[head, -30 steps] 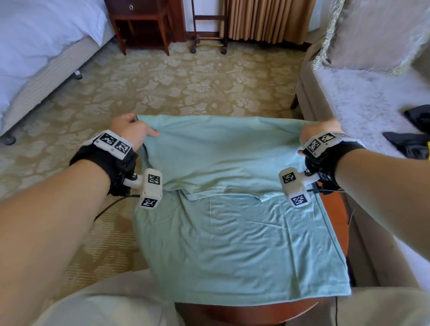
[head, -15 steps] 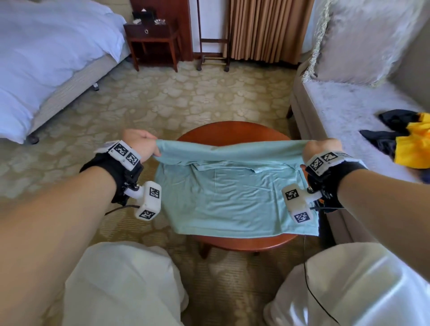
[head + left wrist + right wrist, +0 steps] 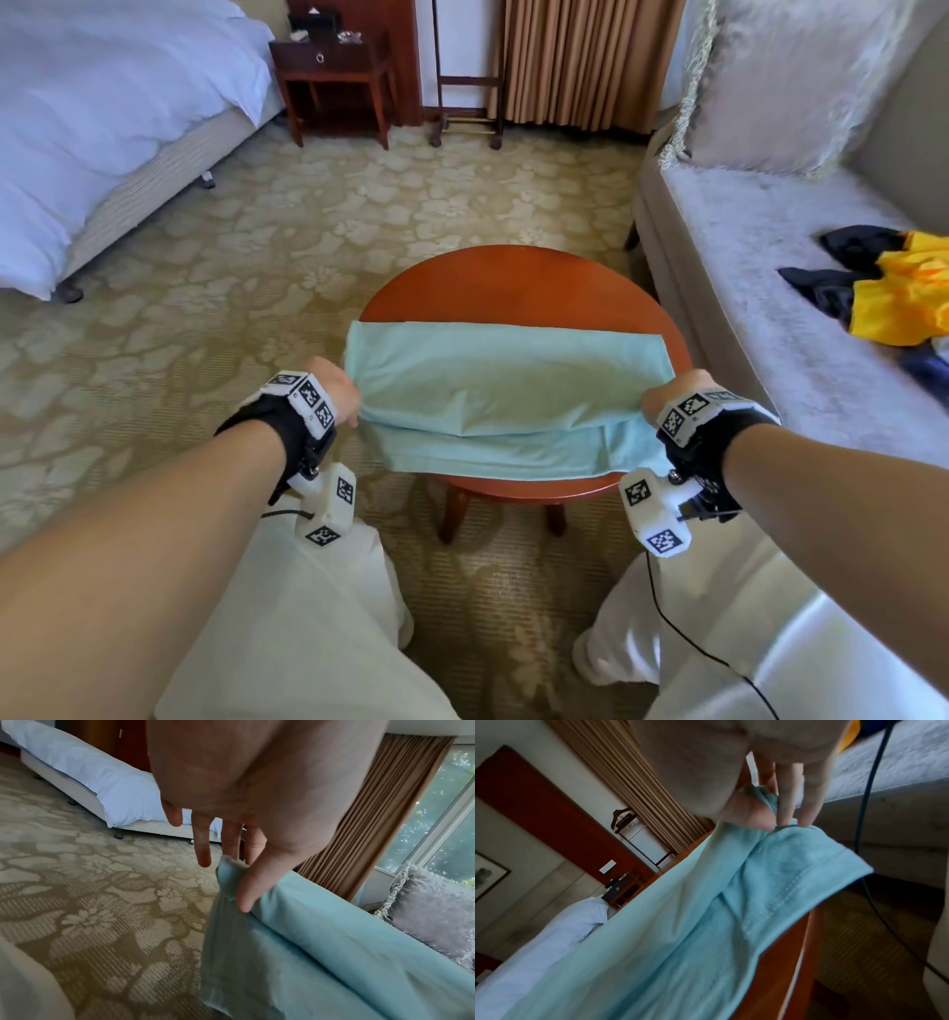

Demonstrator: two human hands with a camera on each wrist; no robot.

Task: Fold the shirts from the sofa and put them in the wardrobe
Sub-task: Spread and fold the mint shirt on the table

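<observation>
**Both hands pinching the folded teal shirt over the round table**

Left hand: thumb and one or two fingers pinch the left end of the light teal cotton shirt; fabric bunches into a small tuft between them. The other fingers stick out straight, off the cloth.

Right hand: thumb presses a bunched corner of the shirt's right end against the fingers. The rest of the fingers lie alongside, tips touching the fabric. The right wrist view is blurred, so I can't say exactly which finger meets the thumb.

In the head view, left hand and right hand sit at opposite ends of the shirt's near fold line, well apart, cloth stretched between them.

Shirt state: folded into a wide band. Far part lies flat on the round reddish-brown wooden table. Upper layer is doubled over toward the person; a lower layer shows under it and runs to the table's near rim. A stitched hem is visible near the right hand.

Around it:
- grey plush sofa just right of the table
- on the sofa seat, a heap of yellow, black and blue clothes
- fringed grey cushion at the sofa's far end
- bed with white duvet far left
- dark wooden nightstand beside the bed
- brown curtains at the back
- floral beige carpet underneath
</observation>
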